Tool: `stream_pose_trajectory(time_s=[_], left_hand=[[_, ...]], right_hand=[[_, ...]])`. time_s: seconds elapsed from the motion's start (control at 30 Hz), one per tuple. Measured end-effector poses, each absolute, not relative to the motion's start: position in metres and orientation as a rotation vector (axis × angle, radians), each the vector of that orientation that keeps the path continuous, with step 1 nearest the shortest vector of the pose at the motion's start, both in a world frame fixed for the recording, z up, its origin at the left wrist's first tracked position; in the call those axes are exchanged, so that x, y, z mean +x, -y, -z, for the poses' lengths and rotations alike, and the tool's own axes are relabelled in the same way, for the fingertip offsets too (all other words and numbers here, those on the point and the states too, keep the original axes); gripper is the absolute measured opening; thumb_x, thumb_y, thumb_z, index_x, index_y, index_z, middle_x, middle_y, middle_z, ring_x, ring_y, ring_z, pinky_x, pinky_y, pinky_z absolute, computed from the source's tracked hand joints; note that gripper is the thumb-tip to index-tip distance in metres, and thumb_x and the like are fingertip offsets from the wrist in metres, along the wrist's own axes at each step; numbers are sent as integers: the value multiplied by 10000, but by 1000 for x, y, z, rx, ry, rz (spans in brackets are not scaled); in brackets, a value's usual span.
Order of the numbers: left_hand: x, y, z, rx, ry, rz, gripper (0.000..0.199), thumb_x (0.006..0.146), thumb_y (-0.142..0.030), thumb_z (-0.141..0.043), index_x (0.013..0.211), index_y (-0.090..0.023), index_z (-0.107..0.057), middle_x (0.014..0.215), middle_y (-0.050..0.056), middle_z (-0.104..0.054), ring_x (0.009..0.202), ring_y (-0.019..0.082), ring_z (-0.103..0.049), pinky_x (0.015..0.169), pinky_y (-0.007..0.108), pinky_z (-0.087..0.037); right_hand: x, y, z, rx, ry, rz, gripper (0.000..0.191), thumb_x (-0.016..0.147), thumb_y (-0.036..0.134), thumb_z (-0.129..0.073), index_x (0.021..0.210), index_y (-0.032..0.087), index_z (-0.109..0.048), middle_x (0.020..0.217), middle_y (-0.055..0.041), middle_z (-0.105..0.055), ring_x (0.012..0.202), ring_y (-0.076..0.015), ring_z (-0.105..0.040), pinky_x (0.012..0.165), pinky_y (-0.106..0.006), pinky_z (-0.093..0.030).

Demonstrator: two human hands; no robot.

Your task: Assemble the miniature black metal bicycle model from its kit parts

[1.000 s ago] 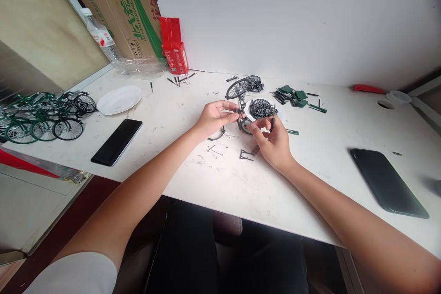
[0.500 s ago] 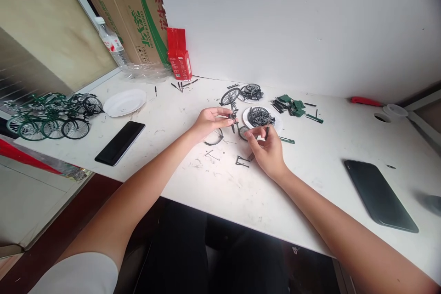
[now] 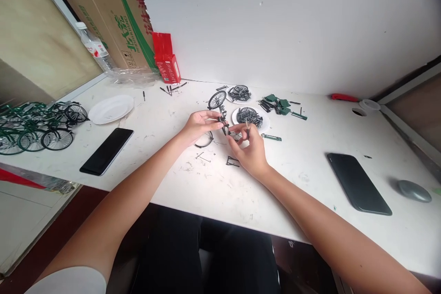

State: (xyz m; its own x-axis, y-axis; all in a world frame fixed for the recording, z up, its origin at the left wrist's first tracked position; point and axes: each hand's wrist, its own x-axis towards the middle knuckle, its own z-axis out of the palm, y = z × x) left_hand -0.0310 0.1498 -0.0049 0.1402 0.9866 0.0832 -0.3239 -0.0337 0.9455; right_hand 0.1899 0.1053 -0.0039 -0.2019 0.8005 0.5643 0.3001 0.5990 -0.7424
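My left hand (image 3: 203,125) pinches a dark model bicycle (image 3: 222,113) between thumb and fingers. Its spoked wheel points away from me, and part of its frame is behind my fingers. Close on the right, my right hand (image 3: 251,150) has curled fingers around a thin tool (image 3: 247,125) whose kind I cannot make out; the thumb and index tips meet the bicycle's near end. A loose wheel (image 3: 206,139) lies below my left hand. Near my right wrist rests a small black bracket (image 3: 233,161), with thin rods (image 3: 203,157) to its left.
Behind my hands are paper plates of black wheels (image 3: 248,115) and a heap of green parts (image 3: 278,104). Finished-looking model bicycles (image 3: 57,138), a white plate (image 3: 110,109) and a phone (image 3: 106,151) are left. A dark phone-shaped slab (image 3: 358,183) and a mouse (image 3: 414,191) lie right.
My right hand has come in toward my left, its fingertips now at the bicycle. The view has turned to the right, bringing the mouse fully into sight.
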Motion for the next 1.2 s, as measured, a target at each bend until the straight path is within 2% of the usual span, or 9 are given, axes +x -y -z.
stream_pose_trajectory(time_s=[0.17, 0.23, 0.37, 0.57, 0.9, 1.2], left_hand=[[-30, -149, 6, 1131, -860, -1236, 514, 626, -275, -1063, 1048, -139, -804, 1134, 122, -806, 1072, 243, -773, 1085, 461, -538], [-29, -149, 8, 1147, -842, -1226, 507, 634, -273, -1059, 1054, -143, -806, 1118, 118, -809, 1089, 256, -776, 1099, 473, -535], [-28, -149, 8, 1168, -799, -1211, 499, 655, -265, -1050, 1080, -156, -814, 1098, 101, -814, 1085, 270, -794, 1112, 490, -535], [-26, -147, 4, 1179, -808, -1181, 503, 657, -281, -1051, 1084, -152, -820, 1102, 119, -825, 1072, 265, -793, 1104, 484, -544], [-24, -144, 4, 1172, -832, -1172, 493, 646, -297, -1053, 1061, -161, -824, 1106, 102, -810, 1033, 238, -772, 1054, 447, -545], [-23, -143, 1, 1205, -793, -1157, 466, 702, -337, -1028, 1077, -154, -820, 1120, 130, -827, 1058, 254, -783, 1066, 461, -546]], right_hand=[[189, -108, 2, -927, 1795, -548, 160, 972, 305, -754, 998, 273, -600, 873, -27, -577, 880, -228, -587, 655, -364, -545], [190, -107, 1, -935, 1799, -539, 165, 969, 283, -745, 944, 269, -582, 854, -22, -579, 854, -219, -575, 657, -360, -531], [191, -103, -2, -940, 1828, -530, 286, 974, 244, -707, 831, 271, -461, 876, -29, -670, 852, -215, -581, 715, -374, -520], [191, -103, -1, -906, 1797, -669, 398, 942, 240, -703, 815, 284, -328, 949, -51, -737, 904, -225, -632, 691, -362, -512], [192, -99, -5, -857, 1790, -812, 403, 914, 238, -721, 837, 285, -329, 892, -10, -710, 745, -171, -636, 632, -322, -488], [196, -99, -3, -885, 1762, -876, 440, 937, 302, -722, 842, 283, -293, 1003, -35, -760, 697, -144, -614, 605, -323, -466]])
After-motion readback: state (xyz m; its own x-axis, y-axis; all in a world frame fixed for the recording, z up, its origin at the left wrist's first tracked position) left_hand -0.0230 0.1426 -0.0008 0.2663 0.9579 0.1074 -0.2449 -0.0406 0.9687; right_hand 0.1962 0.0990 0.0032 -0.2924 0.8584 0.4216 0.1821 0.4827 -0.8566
